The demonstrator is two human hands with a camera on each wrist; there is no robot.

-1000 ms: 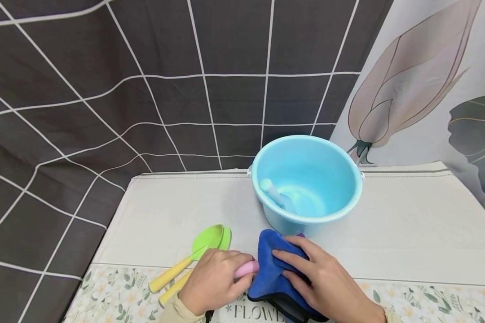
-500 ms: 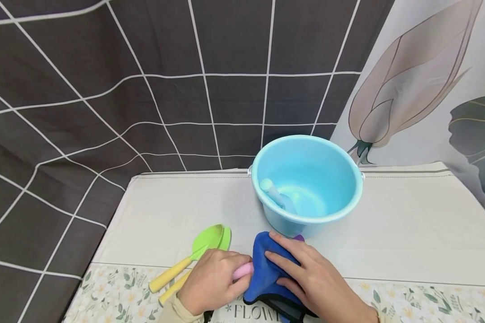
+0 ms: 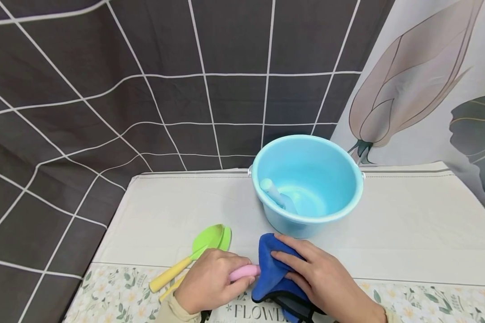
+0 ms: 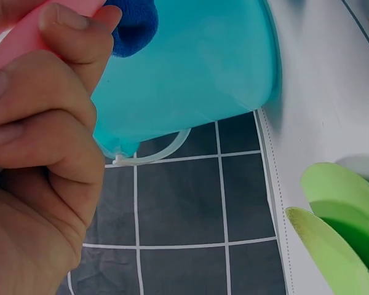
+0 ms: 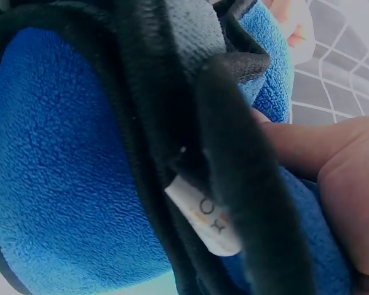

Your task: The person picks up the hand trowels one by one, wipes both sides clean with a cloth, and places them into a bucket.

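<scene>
My left hand grips a pink handle low in the middle of the head view. The handle runs right into a folded blue cloth with black edging, so the tool's other end is hidden. With fingers bent over the top and the thumb against it, my right hand holds the cloth round the tool. A white tag shows on the cloth in the right wrist view. Left of my hands lie garden trowels with green blades and yellow handles, partly behind the left hand.
A light blue bucket stands just beyond the cloth. Inside it leans a pale blue handled item. A white and floral tablecloth covers the table. Behind rises a dark curtain with white grid lines.
My right hand and the cloth slid left along the tool, then back right, exposing more pink handle. A purple bit beyond the cloth is now hidden. My left hand shifted only slightly.
</scene>
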